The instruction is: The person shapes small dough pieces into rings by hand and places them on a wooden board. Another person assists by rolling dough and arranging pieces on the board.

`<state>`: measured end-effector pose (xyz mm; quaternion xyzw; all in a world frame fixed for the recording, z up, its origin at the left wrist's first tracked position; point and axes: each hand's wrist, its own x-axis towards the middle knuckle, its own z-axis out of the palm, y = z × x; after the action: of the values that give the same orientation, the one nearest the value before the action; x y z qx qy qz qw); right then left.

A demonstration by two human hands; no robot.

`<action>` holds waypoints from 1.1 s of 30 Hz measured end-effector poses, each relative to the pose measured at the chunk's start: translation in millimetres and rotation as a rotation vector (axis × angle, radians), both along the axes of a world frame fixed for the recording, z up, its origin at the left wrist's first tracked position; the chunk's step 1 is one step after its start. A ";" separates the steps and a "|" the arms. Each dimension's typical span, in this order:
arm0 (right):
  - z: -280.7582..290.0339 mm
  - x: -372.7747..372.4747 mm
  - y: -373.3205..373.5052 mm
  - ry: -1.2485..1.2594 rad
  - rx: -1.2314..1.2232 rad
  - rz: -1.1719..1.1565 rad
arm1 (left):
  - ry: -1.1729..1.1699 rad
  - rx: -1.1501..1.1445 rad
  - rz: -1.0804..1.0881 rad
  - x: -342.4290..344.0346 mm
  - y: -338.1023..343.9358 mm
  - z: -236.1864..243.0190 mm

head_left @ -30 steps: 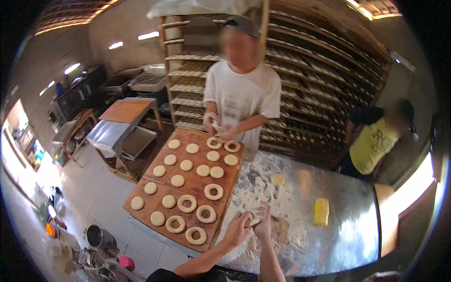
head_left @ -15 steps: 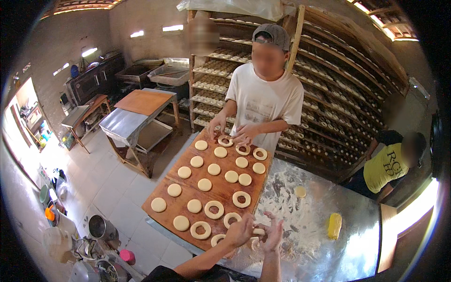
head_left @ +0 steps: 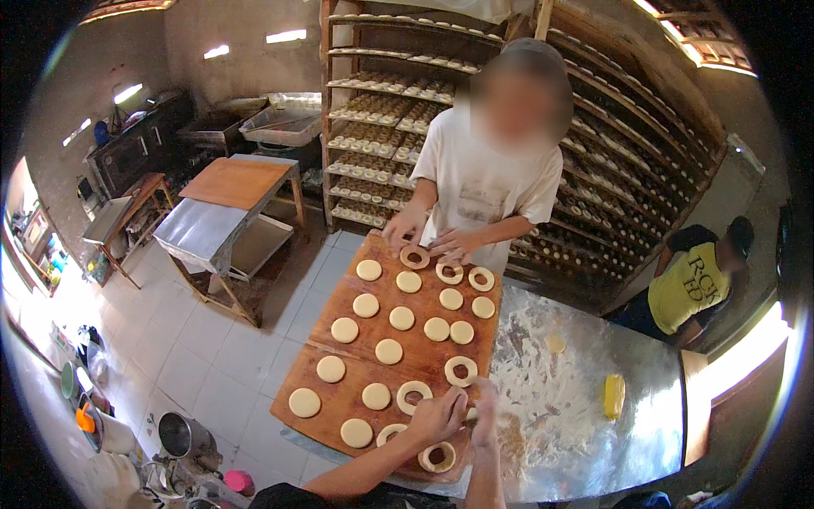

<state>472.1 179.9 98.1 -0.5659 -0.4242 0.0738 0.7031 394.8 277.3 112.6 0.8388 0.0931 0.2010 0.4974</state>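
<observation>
My left hand (head_left: 439,416) and my right hand (head_left: 485,416) meet over the near right corner of a brown wooden board (head_left: 297,369). Between them is a small piece of pale dough (head_left: 471,414), mostly hidden by my fingers. The left fingers are curled round it, and the right hand, slightly blurred, presses from the other side. Just below my hands lies a dough ring (head_left: 424,459). Further rings, such as a dough ring (head_left: 460,360), and several flat dough rounds (head_left: 356,433) lie about the board. Part of another dough ring (head_left: 392,434) shows left of my wrist.
Across the board a co-worker (head_left: 487,182) in a white shirt handles a dough ring (head_left: 414,257). To the right, a floured metal table (head_left: 560,441) carries a yellow block (head_left: 613,397) and a dough disc (head_left: 554,343). Tall racks (head_left: 381,110) of dough stand behind; another person (head_left: 691,284) is at right.
My hands have come closer together around the dough and cover more of it. The co-worker leans forward, hands still at the far rings. The whole view has shifted a little.
</observation>
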 end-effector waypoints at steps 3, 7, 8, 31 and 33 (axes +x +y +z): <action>11.7 6.6 10.2 0.117 -0.099 0.133 | 0.057 0.058 -0.003 -1.1 23.9 3.5; 12.6 12.1 23.9 0.490 0.003 0.067 | -0.024 -0.103 0.122 3.9 43.2 5.5; 11.2 15.6 30.6 0.097 -0.207 -0.046 | -0.005 -0.062 0.112 5.1 47.1 6.2; 31.6 62.3 68.3 0.957 -0.178 0.065 | 0.215 -0.276 0.022 71.3 127.0 -4.0; 32.2 73.0 78.8 1.010 -0.238 -0.009 | 0.128 -0.142 0.081 89.8 134.8 -1.9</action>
<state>545.1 258.6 130.3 -0.5377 -0.0183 0.3822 0.7513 484.5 412.1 110.7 0.8081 0.1726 0.1598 0.5401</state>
